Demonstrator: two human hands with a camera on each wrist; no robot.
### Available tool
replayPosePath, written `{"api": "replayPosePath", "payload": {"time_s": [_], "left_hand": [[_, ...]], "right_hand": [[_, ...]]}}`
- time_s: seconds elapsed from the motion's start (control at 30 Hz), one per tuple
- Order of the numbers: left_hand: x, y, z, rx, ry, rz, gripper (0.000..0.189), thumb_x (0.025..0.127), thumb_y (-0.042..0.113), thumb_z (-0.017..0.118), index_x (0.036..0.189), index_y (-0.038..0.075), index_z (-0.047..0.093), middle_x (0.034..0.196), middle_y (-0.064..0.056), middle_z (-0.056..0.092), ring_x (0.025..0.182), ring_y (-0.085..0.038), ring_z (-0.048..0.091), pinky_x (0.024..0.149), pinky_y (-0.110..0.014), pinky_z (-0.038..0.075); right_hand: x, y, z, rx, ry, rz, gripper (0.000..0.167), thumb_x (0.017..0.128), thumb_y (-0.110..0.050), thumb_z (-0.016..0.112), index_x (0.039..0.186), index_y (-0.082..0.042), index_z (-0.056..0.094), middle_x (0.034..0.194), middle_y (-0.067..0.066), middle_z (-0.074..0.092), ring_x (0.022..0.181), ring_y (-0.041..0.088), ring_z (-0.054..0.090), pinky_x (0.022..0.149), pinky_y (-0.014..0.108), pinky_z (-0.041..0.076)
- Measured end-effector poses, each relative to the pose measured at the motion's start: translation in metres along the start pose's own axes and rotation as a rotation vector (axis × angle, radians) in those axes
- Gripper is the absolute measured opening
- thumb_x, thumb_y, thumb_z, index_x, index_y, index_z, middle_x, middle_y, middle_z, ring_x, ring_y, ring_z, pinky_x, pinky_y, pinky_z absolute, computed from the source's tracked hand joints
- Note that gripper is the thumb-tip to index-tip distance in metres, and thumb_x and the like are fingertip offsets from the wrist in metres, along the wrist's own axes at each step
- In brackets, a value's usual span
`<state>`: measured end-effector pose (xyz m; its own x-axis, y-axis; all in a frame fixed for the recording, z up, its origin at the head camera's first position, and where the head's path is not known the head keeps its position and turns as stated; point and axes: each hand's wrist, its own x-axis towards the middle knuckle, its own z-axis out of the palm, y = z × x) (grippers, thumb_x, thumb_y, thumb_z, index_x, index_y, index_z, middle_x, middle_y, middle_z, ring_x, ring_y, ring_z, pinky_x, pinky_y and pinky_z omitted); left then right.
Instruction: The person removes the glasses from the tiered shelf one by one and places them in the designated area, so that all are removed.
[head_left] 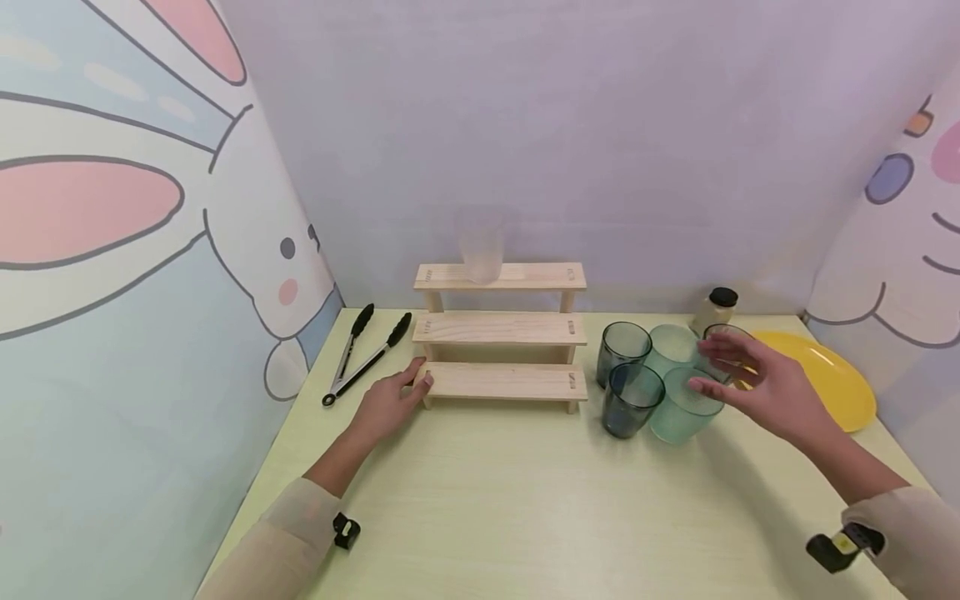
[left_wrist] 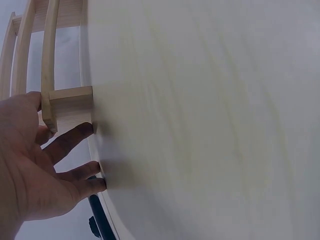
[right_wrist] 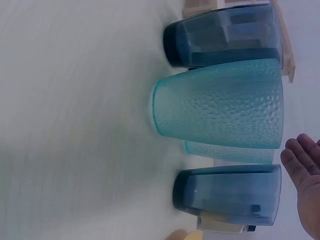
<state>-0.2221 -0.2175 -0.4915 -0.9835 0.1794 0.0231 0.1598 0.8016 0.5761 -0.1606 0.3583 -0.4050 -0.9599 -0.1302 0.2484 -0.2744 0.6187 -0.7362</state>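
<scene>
My left hand (head_left: 388,404) grips the left end of the lowest board of a three-tier wooden rack (head_left: 501,381). In the left wrist view, thumb and forefinger close about the board's end (left_wrist: 48,112), while the other fingers extend near the tabletop. My right hand (head_left: 772,387) hovers over a cluster of cups with its fingers extended, holding nothing. Below it are a front green cup (head_left: 684,417), a rear green cup (head_left: 671,346) and a smoky blue cup (right_wrist: 227,195) partly hidden by the hand. Two more smoky cups, front (head_left: 630,408) and rear (head_left: 624,346), stand to their left.
A frosted clear cup (head_left: 482,250) stands on the rack's top tier. Black-tipped tongs (head_left: 360,371) lie left of the rack. A black-lidded jar (head_left: 716,310) and a yellow plate (head_left: 843,383) are at the right. Walls border the table at the back and both sides.
</scene>
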Motion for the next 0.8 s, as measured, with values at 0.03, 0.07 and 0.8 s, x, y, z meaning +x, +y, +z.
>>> {"api": "replayPosePath", "payload": {"time_s": [0.03,0.07,0.8], "left_hand": [[0.000,0.000,0.000,-0.001,0.001,0.002,0.067,0.116,0.053,0.051,0.171,0.014,0.045,0.149,-0.025,0.069,0.136,-0.048,0.068,0.105,-0.063,0.056],[0.000,0.000,0.000,-0.002,0.002,0.004,0.067,0.116,0.053,0.051,0.171,0.014,0.045,0.149,-0.025,0.070,0.136,-0.048,0.068,0.105,-0.063,0.057],[0.002,-0.002,0.000,-0.006,0.006,0.007,0.066,0.116,0.054,0.052,0.170,0.016,0.046,0.147,-0.025,0.071,0.135,-0.047,0.069,0.104,-0.063,0.057]], "right_hand": [[0.003,-0.003,-0.001,-0.007,0.004,-0.005,0.077,0.091,-0.013,0.094,0.157,-0.003,0.055,0.132,-0.030,0.067,0.115,-0.024,0.063,0.091,0.000,0.049],[0.006,-0.005,-0.002,-0.009,0.007,-0.009,0.078,0.091,-0.013,0.094,0.159,-0.004,0.054,0.133,-0.030,0.067,0.115,-0.025,0.062,0.091,0.000,0.049],[0.082,-0.061,0.021,-0.024,-0.096,0.043,0.092,0.098,-0.041,0.087,0.173,-0.019,0.038,0.167,0.013,0.057,0.150,0.042,0.059,0.093,-0.004,0.041]]}}
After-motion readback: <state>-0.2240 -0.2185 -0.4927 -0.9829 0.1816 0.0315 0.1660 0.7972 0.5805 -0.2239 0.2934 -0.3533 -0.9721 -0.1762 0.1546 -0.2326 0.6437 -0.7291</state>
